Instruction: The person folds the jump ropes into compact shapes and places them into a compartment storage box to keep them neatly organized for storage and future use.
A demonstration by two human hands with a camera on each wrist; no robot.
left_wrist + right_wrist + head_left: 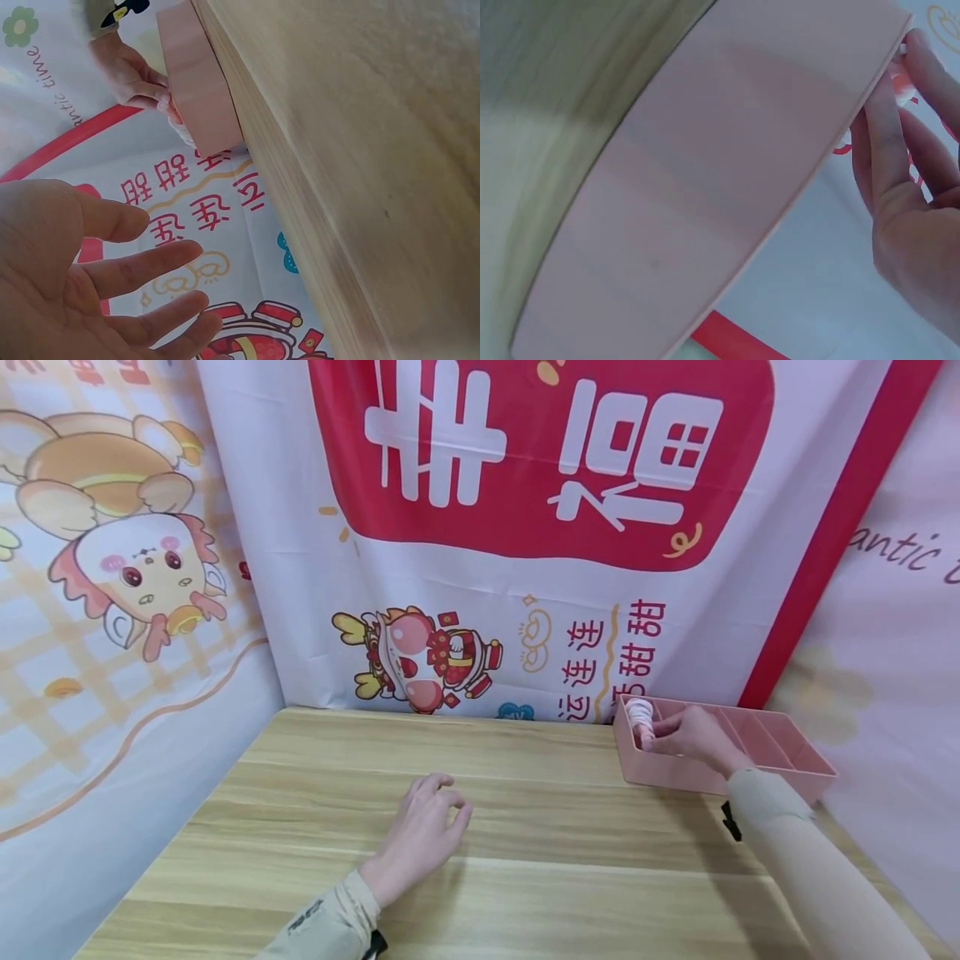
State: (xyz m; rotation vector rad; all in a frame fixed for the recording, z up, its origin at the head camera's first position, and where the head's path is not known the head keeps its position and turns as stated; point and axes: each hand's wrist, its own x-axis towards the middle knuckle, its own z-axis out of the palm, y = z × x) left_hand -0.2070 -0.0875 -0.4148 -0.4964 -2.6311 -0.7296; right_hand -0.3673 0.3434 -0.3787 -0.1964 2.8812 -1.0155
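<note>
A pink divided box [675,774] stands at the far right of the wooden table. My right hand [693,739] reaches over its front rim into the leftmost compartment. There the thumb and fingertips pinch a small white-and-pink thing [640,713] with a ringed, coil-like white top; its exact kind cannot be told. In the right wrist view the box wall hides most of that thing, and a pinkish bit shows between the fingertips. My left hand [423,835] hovers over the middle of the table, fingers apart and loosely bent, with nothing in it.
The wooden table [315,810] runs back to a printed cloth [300,568] with red panels and cartoon figures. More printed cloth [105,710] hangs on the left, and another sheet [900,693] on the right beside the box. Thin dividers [783,739] split the box into several compartments.
</note>
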